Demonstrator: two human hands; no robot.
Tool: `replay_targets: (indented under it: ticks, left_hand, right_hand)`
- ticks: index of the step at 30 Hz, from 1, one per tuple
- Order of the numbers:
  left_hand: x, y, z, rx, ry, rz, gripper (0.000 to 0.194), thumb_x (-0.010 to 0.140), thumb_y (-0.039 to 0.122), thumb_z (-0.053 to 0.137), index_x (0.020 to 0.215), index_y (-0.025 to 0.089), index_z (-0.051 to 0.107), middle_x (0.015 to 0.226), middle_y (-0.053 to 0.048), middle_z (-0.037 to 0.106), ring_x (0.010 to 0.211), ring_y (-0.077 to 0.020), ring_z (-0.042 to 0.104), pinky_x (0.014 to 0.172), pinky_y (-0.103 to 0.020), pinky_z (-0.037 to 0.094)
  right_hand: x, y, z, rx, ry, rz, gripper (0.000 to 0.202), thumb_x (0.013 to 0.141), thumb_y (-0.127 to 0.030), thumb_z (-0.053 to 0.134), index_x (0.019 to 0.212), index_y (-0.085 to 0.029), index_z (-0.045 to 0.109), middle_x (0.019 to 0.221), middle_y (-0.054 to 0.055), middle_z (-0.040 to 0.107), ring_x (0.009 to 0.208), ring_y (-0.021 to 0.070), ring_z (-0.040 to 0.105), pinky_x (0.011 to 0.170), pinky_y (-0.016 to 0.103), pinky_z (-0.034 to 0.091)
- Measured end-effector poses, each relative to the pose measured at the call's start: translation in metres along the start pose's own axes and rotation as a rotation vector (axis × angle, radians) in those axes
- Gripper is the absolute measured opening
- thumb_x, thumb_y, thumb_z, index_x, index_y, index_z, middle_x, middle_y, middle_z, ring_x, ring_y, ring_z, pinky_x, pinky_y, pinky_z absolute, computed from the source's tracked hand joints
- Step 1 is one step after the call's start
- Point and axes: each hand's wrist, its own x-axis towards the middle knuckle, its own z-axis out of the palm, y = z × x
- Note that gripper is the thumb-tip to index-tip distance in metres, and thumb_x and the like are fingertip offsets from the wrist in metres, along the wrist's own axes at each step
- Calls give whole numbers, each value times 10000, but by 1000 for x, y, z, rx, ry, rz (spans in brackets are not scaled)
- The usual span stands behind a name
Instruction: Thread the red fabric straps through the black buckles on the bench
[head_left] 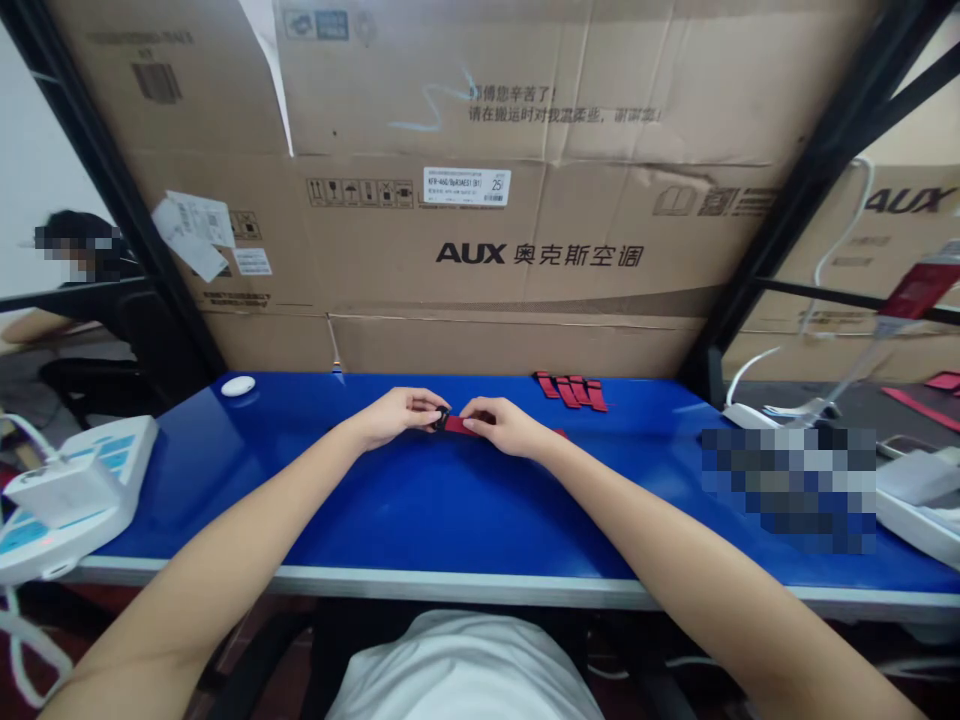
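Observation:
Over the middle of the blue table [420, 510], a red strap [459, 426] with a black end piece [442, 419], perhaps a buckle, is stretched between my two hands. My left hand [401, 415] pinches the black end piece between thumb and fingers. Just to the right, my right hand [502, 424] grips the red band with thumb and fingertips. A bit of red shows beyond the right hand, where the strap's other end seems to come out. Behind that hand lie several red straps with black ends [571, 390], side by side near the back of the table.
A cardboard panel [390, 280] closes off the back between black metal posts. At left stand a white power strip with a plug [112, 470] and a small white oval object [238, 386]. Cables and a blurred-out item [795, 490] lie at right. Another person [82, 250] sits far left.

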Motion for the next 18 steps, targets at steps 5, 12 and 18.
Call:
replay_targets:
  ticks: [5, 12, 18]
  left_hand:
    - [-1, 2, 10, -79, -28, 7, 372, 710, 298, 784, 1031, 136, 689, 895, -72, 689, 822, -170, 656, 800, -349, 548]
    - [1, 4, 20, -233, 81, -48, 391, 637, 164, 820, 975, 119, 628, 883, -70, 703, 799, -174, 691, 832, -370, 555]
    - [1, 2, 29, -247, 36, -84, 399, 620, 149, 826, 935, 134, 581, 860, -52, 704, 793, -166, 695, 867, -391, 544]
  right_hand:
    - [1, -5, 1, 101, 30, -11, 173, 850, -323, 539, 870, -180, 634, 859, 26, 629, 757, 151, 541, 732, 294, 407]
    - [5, -10, 11, 509, 121, 139, 275, 771, -338, 616, 1012, -221, 552, 794, -28, 542, 653, 113, 473, 629, 242, 374]
    - [4, -10, 17, 445, 86, 85, 234, 766, -395, 661, 893, -198, 652, 892, 9, 591, 790, 143, 520, 746, 277, 403]
